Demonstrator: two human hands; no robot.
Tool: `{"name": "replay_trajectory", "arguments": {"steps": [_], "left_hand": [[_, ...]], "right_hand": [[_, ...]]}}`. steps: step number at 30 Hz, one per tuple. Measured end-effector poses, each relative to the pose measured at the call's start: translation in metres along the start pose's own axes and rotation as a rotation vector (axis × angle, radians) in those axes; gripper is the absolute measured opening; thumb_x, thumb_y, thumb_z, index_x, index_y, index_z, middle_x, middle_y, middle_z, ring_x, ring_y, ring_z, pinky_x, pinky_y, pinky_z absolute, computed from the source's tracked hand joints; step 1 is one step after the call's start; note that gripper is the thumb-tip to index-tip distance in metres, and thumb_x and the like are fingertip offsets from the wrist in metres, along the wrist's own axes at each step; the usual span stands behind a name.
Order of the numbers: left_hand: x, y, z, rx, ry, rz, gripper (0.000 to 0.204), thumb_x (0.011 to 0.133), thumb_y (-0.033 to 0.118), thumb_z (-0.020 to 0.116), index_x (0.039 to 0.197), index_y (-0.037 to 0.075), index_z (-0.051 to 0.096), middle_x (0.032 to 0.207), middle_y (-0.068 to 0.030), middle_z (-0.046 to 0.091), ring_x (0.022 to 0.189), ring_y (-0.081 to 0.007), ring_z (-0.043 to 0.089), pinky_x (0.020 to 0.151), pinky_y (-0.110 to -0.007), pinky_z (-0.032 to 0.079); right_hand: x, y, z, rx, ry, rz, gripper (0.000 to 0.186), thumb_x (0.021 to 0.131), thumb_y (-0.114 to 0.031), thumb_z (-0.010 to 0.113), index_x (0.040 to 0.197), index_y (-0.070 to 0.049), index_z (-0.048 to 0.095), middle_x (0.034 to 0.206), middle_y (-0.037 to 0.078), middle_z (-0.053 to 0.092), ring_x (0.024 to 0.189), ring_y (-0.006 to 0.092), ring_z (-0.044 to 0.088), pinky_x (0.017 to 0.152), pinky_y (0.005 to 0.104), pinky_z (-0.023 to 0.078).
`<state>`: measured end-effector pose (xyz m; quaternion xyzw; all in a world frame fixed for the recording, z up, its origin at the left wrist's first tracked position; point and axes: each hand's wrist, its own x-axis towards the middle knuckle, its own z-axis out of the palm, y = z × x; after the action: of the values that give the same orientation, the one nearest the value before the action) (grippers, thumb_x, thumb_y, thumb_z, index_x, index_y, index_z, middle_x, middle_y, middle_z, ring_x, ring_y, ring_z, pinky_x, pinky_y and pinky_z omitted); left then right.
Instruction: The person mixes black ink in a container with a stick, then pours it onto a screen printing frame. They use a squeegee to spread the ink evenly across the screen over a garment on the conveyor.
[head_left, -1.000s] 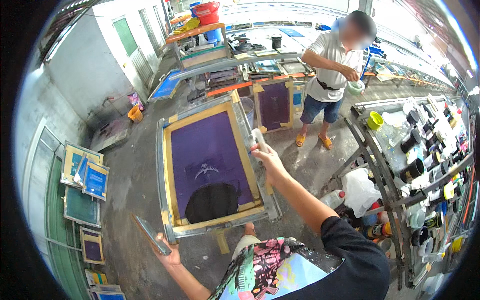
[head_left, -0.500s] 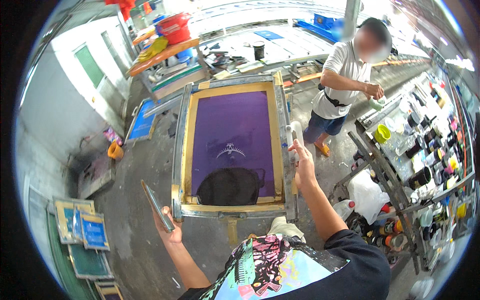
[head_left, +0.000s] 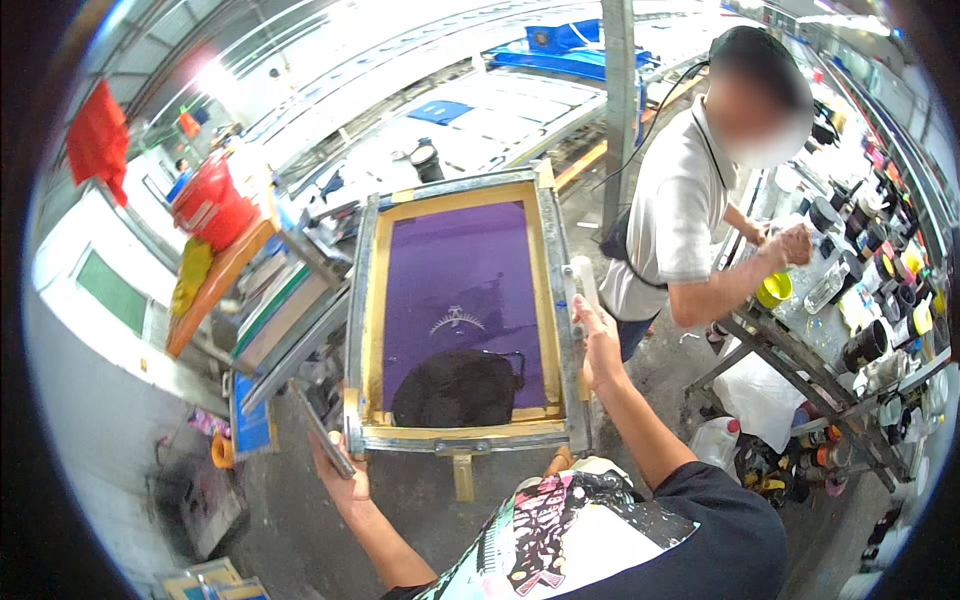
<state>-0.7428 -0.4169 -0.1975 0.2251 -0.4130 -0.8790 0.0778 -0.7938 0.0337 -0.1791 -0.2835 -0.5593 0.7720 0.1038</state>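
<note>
A metal-railed printing screen (head_left: 470, 440) with purple mesh (head_left: 460, 260) and taped inner edges lies in front of me. A small pale arched design shows in the mesh, and a pool of black ink (head_left: 455, 390) covers its near end. My right hand (head_left: 600, 345) is closed round the screen's right rail, beside a white handle-like piece (head_left: 584, 280). Beside the near left corner, my left hand (head_left: 345, 483) grips a long flat bar, like a squeegee (head_left: 320, 430). Whether that hand also touches the screen I cannot tell.
A person (head_left: 665, 200) in a white shirt stands to the right, reaching over a table with ink pots and a yellow-green cup (head_left: 774, 290). At the left, a red bucket (head_left: 215, 205) sits on an orange-topped stand. A post (head_left: 618, 120) rises behind the screen.
My view has shifted, and the person at the right appears larger and nearer. That person's hands have moved to over the table. My hands keep their holds on the screen and bar.
</note>
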Motion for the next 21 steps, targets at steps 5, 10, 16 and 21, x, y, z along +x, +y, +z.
{"name": "replay_trajectory", "arguments": {"steps": [5,10,16,21], "left_hand": [[0.062,-0.017,0.025,0.022,-0.209,0.007,0.027,0.106,0.024,0.064,0.127,0.008,0.067,0.104,-0.0039,0.066,0.101,-0.0166,0.064,0.088,-0.032,0.055],[0.113,-0.003,0.084,0.184,-0.246,-0.103,0.031,0.107,0.043,0.060,0.101,0.012,0.062,0.091,-0.0022,0.062,0.103,-0.0151,0.062,0.091,-0.035,0.051],[0.116,-0.063,0.122,0.102,-0.027,0.145,0.032,0.106,0.040,0.064,0.103,0.008,0.062,0.093,-0.0036,0.058,0.097,-0.0130,0.059,0.093,-0.032,0.050],[0.105,-0.079,0.180,-0.112,-0.200,-0.005,0.036,0.106,0.041,0.064,0.100,0.005,0.063,0.080,-0.0031,0.057,0.077,-0.0151,0.062,0.075,-0.034,0.057]], "right_hand": [[0.029,-0.022,0.003,0.014,0.085,-0.003,0.035,0.104,-0.039,0.067,0.082,-0.015,0.054,0.089,-0.004,0.053,0.090,0.0091,0.046,0.087,0.0263,0.032],[0.041,-0.020,0.008,0.078,0.200,-0.074,0.033,0.103,-0.038,0.068,0.084,-0.014,0.057,0.093,-0.001,0.056,0.099,0.0119,0.048,0.100,0.0305,0.030],[0.183,-0.069,0.005,0.101,-0.052,-0.095,0.030,0.104,-0.034,0.068,0.088,-0.009,0.063,0.094,-0.004,0.061,0.090,0.0070,0.050,0.085,0.0229,0.036],[0.244,-0.070,-0.008,0.143,-0.089,-0.088,0.030,0.103,-0.036,0.069,0.090,-0.010,0.063,0.105,0.003,0.067,0.101,0.0121,0.054,0.097,0.0275,0.036]]}}
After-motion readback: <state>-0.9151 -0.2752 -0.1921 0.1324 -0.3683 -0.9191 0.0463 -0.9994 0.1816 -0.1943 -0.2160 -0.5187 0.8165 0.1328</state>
